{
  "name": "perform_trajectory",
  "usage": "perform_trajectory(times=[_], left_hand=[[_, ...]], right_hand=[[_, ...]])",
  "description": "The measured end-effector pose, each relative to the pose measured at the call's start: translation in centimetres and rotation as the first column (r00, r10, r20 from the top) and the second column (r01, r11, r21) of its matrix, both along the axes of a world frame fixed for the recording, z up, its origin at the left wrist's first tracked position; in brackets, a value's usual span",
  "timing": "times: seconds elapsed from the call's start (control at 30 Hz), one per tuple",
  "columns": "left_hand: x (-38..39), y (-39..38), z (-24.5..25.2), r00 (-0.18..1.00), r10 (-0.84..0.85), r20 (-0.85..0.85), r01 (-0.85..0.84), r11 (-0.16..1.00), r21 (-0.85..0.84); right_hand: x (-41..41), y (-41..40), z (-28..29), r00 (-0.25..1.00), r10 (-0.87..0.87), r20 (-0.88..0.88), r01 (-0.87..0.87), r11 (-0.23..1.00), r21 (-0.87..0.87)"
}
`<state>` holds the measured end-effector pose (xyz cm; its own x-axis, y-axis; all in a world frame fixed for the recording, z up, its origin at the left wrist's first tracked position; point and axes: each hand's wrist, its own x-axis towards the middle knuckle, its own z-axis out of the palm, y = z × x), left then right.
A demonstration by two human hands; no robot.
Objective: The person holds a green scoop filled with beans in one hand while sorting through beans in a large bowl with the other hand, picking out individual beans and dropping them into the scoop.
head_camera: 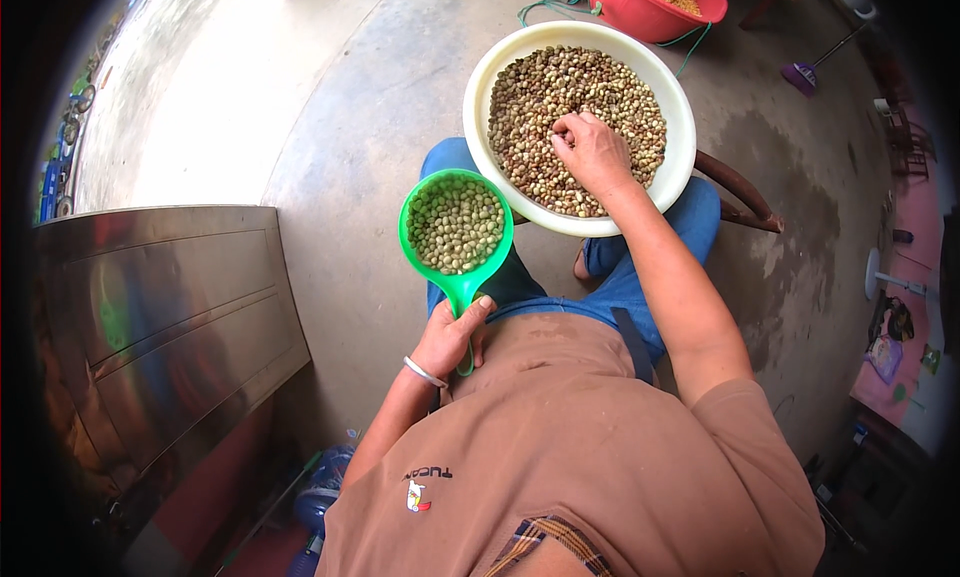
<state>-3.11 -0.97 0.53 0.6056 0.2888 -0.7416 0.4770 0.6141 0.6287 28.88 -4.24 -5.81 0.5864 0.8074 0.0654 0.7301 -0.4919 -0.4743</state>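
My left hand (450, 335) grips the handle of a green plastic scoop (459, 283), level above my lap. Many pale greenish-tan beans (457, 228) lie in its bowl. Up and to the right is a wide cream-coloured plastic basin (681, 168), full of mixed beans (551, 81) in tan, green and reddish brown. My right hand (594, 148) reaches over the basin's near rim, its fingers curled together at the bean surface. Whether a bean sits between those fingertips is hidden.
A red tub (626, 10) of yellow grain, with green cord, stands beyond the basin. Left of me is a shiny panelled metal cabinet (180, 299). A curved brown wooden piece (742, 190) juts out beside my right knee. Farther right lies a purple broom (801, 76).
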Motion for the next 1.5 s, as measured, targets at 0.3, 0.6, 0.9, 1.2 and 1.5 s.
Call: perform_trajectory(times=[0.3, 0.6, 0.9, 1.2, 1.5], left_hand=[[0.2, -0.1, 0.1, 1.000, -0.008, -0.011, 0.008, 1.000, 0.003], [0.4, -0.1, 0.1, 1.000, -0.014, -0.021, 0.014, 1.000, 0.013], [0.2, 0.0, -0.2, 1.000, -0.010, 0.004, 0.010, 1.000, 0.016], [0.1, -0.3, -0.1, 1.000, 0.018, 0.003, -0.018, 0.999, 0.036], [0.6, -0.8, 1.2, 0.992, 0.110, 0.061, -0.115, 0.990, 0.086]], right_hand=[[-0.5, 0.4, 0.9, 0.995, -0.033, -0.092, 0.038, 0.997, 0.061], [-9.3, -0.7, 8.4, 0.859, 0.305, -0.410, -0.198, 0.939, 0.283], [-6.0, -0.6, 3.1, 0.869, 0.037, -0.494, -0.077, 0.995, -0.059], [-3.3, 0.6, -0.6, 0.952, -0.065, -0.298, -0.010, 0.970, -0.242], [4.7, -4.5, -3.1, 0.748, -0.232, -0.622, 0.351, 0.933, 0.075]])
